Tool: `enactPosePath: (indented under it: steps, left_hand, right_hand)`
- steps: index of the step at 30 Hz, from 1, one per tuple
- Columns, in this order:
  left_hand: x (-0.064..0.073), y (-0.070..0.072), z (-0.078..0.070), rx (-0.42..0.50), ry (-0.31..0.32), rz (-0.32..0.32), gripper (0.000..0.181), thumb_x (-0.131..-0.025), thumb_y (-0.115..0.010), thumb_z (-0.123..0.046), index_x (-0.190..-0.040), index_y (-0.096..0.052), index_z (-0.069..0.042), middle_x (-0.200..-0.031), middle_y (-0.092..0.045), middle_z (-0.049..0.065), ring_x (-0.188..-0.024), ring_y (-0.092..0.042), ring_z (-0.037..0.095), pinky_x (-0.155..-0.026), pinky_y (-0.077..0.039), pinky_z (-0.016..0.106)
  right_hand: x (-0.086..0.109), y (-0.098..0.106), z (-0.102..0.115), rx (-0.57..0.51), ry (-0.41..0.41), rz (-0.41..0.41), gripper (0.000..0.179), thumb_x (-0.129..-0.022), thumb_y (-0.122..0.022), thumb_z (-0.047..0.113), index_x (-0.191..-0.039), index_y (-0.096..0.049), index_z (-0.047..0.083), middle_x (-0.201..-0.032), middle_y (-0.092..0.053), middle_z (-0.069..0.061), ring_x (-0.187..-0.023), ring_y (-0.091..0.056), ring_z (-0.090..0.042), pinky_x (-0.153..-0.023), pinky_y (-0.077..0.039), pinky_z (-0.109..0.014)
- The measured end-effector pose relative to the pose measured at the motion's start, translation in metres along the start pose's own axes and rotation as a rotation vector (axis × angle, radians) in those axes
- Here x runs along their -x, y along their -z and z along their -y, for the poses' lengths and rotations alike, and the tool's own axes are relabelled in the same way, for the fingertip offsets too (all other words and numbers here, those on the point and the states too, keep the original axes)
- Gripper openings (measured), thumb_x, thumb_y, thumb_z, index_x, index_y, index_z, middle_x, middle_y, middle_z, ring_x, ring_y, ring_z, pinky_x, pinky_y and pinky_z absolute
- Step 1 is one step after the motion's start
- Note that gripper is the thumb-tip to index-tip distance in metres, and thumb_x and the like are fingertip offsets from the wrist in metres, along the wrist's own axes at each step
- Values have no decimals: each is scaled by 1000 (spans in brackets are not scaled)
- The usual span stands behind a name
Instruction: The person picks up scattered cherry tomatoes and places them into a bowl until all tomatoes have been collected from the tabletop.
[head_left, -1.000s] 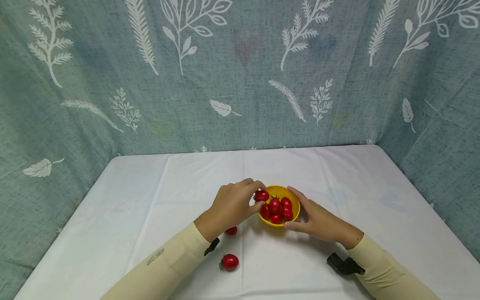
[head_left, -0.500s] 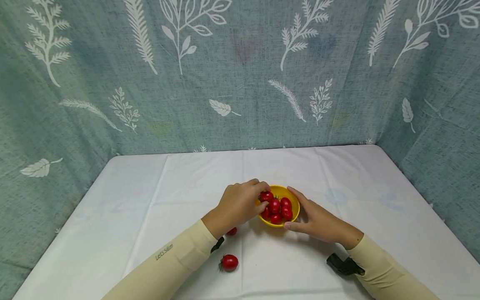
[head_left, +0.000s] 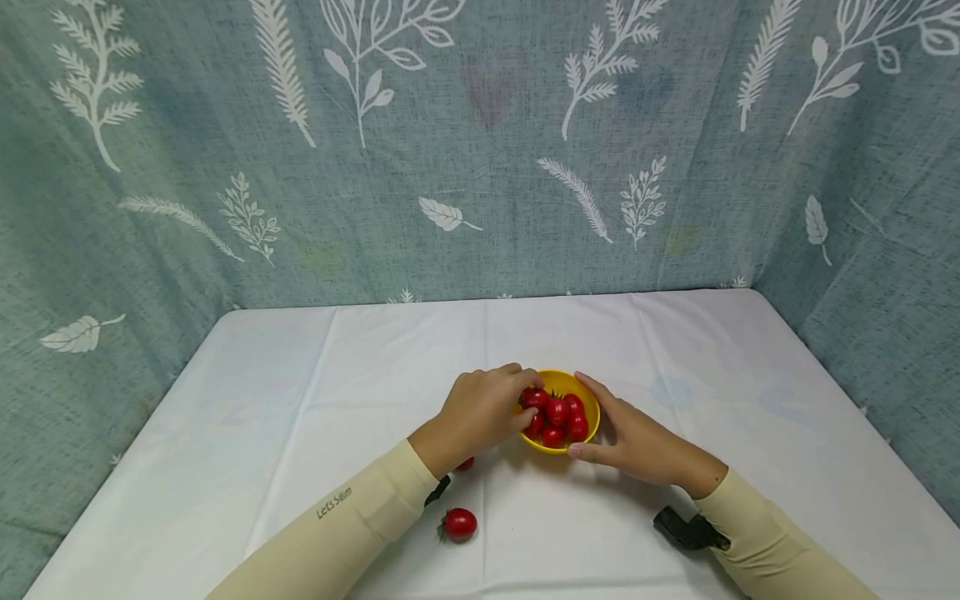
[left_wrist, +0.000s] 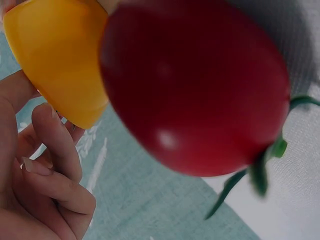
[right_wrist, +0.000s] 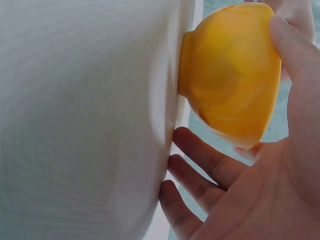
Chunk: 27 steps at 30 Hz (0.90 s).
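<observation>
A yellow bowl [head_left: 561, 381] with several red cherry tomatoes [head_left: 556, 411] in it stands on the table's middle. My left hand [head_left: 480, 412] reaches over its left rim. Finger and thumb pinch a cherry tomato [head_left: 535, 398] low against the others inside. From the right, my right hand [head_left: 637, 437] holds the bowl, thumb at the near rim and index finger at the far rim. In the right wrist view, its other fingers [right_wrist: 205, 155] rest against the cloth below the bowl [right_wrist: 235, 75]. The bowl's side also shows in the left wrist view, beside curled left fingers [left_wrist: 60, 185].
One loose cherry tomato [head_left: 460, 525] lies on the white tablecloth [head_left: 570, 533] near the front. Another tomato [head_left: 465, 464] is partly hidden under the left wrist; a tomato [left_wrist: 195, 90] fills much of the left wrist view. A patterned curtain [head_left: 480, 167] hangs behind the table.
My left hand has moved right and slightly down, carrying the pinched cherry tomato from the rim into the bowl. Tomatoes inside have shifted slightly right. The right hand and bowl have stayed still.
</observation>
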<state>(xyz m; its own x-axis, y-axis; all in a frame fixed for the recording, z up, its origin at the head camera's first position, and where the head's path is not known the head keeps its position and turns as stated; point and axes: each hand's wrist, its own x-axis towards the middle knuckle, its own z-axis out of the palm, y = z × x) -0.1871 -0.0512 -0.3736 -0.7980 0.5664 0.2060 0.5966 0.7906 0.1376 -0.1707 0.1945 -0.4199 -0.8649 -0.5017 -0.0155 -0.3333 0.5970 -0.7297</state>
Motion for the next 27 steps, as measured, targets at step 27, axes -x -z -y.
enactPosePath:
  steps: [27]
  left_hand:
    - [44,18,24,-19,56,-85,30,-86,-77,-31,-114,-69,-25,-100,-72,-7,-52,-51,5,-51,-40,21]
  right_hand:
    - [0,0,2,13,-11,1,102,-87,-72,53,-161,-13,14,-162,-28,-18,-149,-28,-42,-118,-24,-62]
